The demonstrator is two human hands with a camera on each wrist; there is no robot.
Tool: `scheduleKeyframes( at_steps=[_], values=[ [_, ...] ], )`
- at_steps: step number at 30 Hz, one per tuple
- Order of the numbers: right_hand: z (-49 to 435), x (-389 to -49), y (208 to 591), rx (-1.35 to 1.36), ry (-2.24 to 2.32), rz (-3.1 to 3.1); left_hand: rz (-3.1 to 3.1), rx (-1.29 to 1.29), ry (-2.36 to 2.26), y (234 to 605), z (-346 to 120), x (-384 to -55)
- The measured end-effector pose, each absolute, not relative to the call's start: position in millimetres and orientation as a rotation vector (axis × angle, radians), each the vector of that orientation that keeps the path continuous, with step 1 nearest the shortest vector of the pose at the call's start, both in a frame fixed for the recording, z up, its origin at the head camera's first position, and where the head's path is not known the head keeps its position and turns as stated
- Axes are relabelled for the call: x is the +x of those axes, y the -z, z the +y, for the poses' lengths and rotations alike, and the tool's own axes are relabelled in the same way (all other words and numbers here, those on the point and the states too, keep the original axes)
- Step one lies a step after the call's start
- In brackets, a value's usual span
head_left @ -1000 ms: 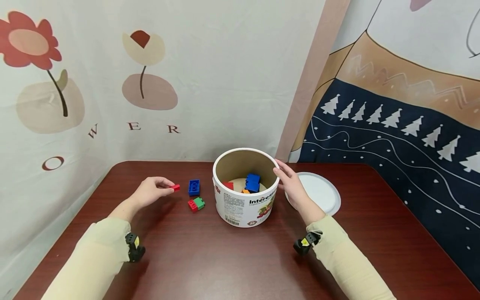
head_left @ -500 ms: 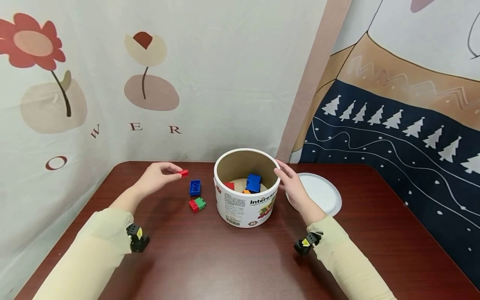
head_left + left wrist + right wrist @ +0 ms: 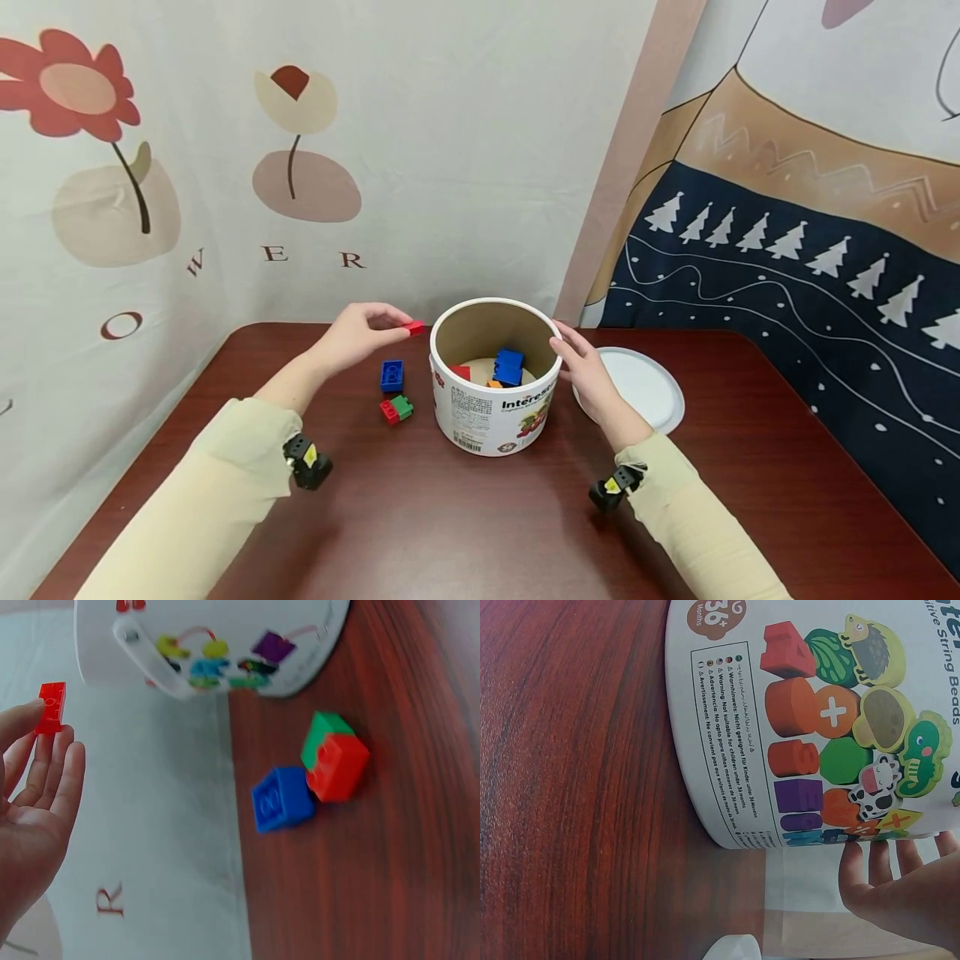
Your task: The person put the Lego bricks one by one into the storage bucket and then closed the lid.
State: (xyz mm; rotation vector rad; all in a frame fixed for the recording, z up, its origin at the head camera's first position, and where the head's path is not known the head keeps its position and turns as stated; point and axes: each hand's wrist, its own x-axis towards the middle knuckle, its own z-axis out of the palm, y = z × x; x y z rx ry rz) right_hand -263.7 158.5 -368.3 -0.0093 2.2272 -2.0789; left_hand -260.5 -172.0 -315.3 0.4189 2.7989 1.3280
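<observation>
My left hand [image 3: 363, 335] pinches a small red toy brick [image 3: 414, 327] between thumb and fingertips, just left of the rim of a white bucket [image 3: 472, 421]. In the left wrist view the studs of the red brick [image 3: 52, 705] show. My right hand [image 3: 588, 375] rests against the bucket's right side, its fingertips up at the rim. From the right wrist its fingers [image 3: 879, 862] show spread along the printed outer wall. Inside the bucket lie a blue brick [image 3: 508, 367], a red piece [image 3: 461, 372] and an orange piece [image 3: 494, 384].
Left of the bucket, on the brown table [image 3: 450, 517], lie a blue brick [image 3: 392, 376] and a joined red and green brick pair [image 3: 396, 409]. A white round lid [image 3: 645, 387] lies flat to the right, partly behind the right hand. A printed cloth [image 3: 450, 167] hangs behind the table.
My left hand has carried the red brick up and to the right, from left of the blue brick to beside the bucket's rim. The right hand stays against the bucket.
</observation>
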Motion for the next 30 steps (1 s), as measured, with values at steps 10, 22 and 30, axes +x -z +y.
scheduleKeyframes(
  at_steps=[10, 22, 30],
  values=[
    [161, -263, 368, -0.006, 2.092, 2.206, 2.705, 0.518, -1.384, 302, -131, -264],
    [159, -265, 368, -0.025, 2.079, 2.222, 2.669, 0.639, -1.372, 301, -100, -270],
    [160, -265, 369, -0.014, 2.082, 2.221, 2.624, 0.686, -1.393, 302, -88, -270]
  ],
)
